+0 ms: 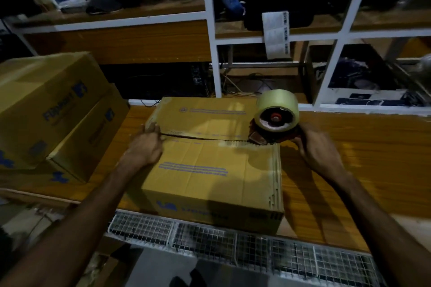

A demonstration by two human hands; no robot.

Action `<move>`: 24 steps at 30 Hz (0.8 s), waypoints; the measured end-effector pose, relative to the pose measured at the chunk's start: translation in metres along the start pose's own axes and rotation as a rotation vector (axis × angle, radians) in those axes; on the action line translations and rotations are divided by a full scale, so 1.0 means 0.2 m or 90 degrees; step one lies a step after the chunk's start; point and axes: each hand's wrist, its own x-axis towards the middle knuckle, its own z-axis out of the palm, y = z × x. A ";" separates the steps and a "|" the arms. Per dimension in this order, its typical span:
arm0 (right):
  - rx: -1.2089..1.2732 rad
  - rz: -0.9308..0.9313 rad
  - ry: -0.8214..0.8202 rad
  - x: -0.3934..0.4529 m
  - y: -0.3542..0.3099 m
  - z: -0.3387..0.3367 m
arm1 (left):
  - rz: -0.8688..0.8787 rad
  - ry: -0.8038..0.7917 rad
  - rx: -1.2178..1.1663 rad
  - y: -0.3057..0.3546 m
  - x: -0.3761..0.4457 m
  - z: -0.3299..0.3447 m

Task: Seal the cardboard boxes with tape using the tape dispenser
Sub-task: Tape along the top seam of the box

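Note:
A yellow-brown cardboard box [210,165] with blue print lies on the wooden table, its two top flaps meeting in a dark seam across the middle. My left hand [145,147] presses on the left end of that seam, fingers over the flap edge. My right hand [319,147] grips the handle of the tape dispenser [275,121], which carries a thick roll of clear yellowish tape. The dispenser's front rests on the right end of the seam, at the box's right edge.
Two more cardboard boxes [46,109] are stacked at the left on the table [349,170]. A white-framed shelf unit [212,30] with dark items and cables stands behind. A wire-mesh rack [233,240] runs along the table's near edge.

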 end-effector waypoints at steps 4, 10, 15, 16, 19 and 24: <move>0.022 0.016 -0.013 0.00 0.02 0.03 | 0.085 -0.046 -0.060 0.53 -0.26 -0.20; 0.030 0.029 -0.009 0.01 0.04 0.04 | 0.148 -0.141 -0.198 1.21 -0.42 -0.23; 0.044 0.054 -0.002 0.00 0.05 0.05 | 0.091 -0.138 -0.195 1.45 -0.45 -0.25; 0.042 0.055 -0.004 0.00 0.05 0.05 | 0.085 -0.134 -0.190 1.46 -0.45 -0.24; 0.051 0.054 0.002 0.00 0.05 0.06 | 0.071 -0.123 -0.188 1.46 -0.43 -0.22; 0.071 0.066 0.006 -0.01 0.04 0.05 | 0.069 -0.106 -0.200 1.46 -0.43 -0.21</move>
